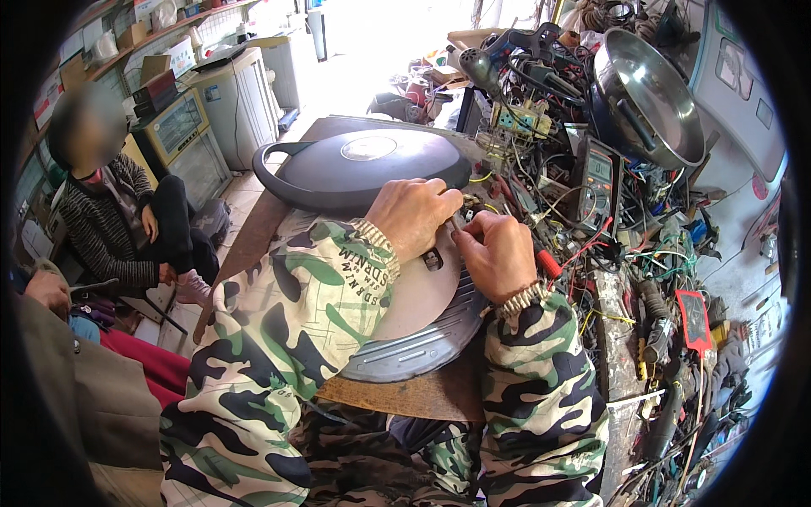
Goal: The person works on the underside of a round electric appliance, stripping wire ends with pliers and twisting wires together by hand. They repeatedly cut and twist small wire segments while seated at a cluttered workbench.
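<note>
My left hand [410, 215] is bent over the upper part of a pale round plate [401, 308] on a ridged metal appliance base [405, 359], its fingers closed on a small part I cannot make out. My right hand [498, 258] meets it there, thumb and fingers pinched on a thin piece, too hidden to name. A dark slot [434, 260] shows in the plate just below my fingers. A dark oval lid [405, 169] with a loop handle lies behind my hands. A red-handled tool [547, 264] is beside my right hand.
The wooden table [389, 397] borders a heap of wires and tools, with a multimeter [596, 190] and a steel pan [659, 93]. A seated person [110, 220] is at left, and another person's hand [46, 291] nearer. Appliances [232, 110] line the left wall.
</note>
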